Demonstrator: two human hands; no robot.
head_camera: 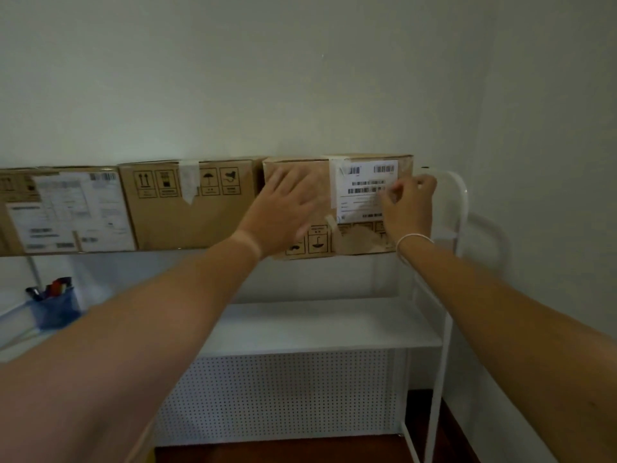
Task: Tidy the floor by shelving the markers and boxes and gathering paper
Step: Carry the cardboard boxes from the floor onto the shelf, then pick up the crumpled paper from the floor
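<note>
Three cardboard boxes stand in a row on the top shelf of a white rack. The right box [360, 242] carries a white barcode label. My left hand [283, 212] lies flat on its front face with fingers spread. My right hand [407, 205] rests curled against the box's right front edge, over the label. The middle box [160, 222] shows handling symbols and a tape strip. The left box [63, 212] has large white labels. A blue cup of markers [55, 307] stands on the lower shelf at the left.
The white lower shelf [317, 325] runs under the boxes, with a perforated white panel [277, 396] below it. The rack's rounded white end frame [457, 208] stands close to the right wall. Dark floor [277, 452] shows at the bottom.
</note>
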